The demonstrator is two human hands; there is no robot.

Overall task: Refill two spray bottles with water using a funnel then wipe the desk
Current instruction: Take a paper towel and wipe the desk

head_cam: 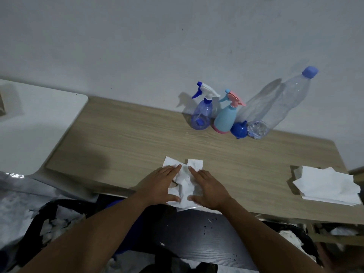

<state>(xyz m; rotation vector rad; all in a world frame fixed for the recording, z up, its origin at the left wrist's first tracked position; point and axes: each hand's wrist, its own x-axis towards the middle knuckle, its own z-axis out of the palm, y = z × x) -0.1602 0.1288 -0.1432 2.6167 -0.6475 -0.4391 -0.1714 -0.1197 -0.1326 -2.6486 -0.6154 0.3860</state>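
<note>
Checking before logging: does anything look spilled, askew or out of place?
The funnel lies on its side between a spray bottle and the water bottle. The crumpled tissue under the left hand and right hand reaches the desk edge.

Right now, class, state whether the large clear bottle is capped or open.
Capped: a blue cap tops the large clear bottle.

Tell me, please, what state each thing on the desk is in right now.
blue spray bottle, upright, spray head on.
pink-and-blue spray bottle, upright, spray head on.
funnel, in no bottle, lying on the desk.
water bottle, upright, capped.
tissue, crumpled, pressed onto the desk.
left hand, flat, presses the tissue.
right hand, flat, presses the tissue.
tissue stack, untouched.
</note>
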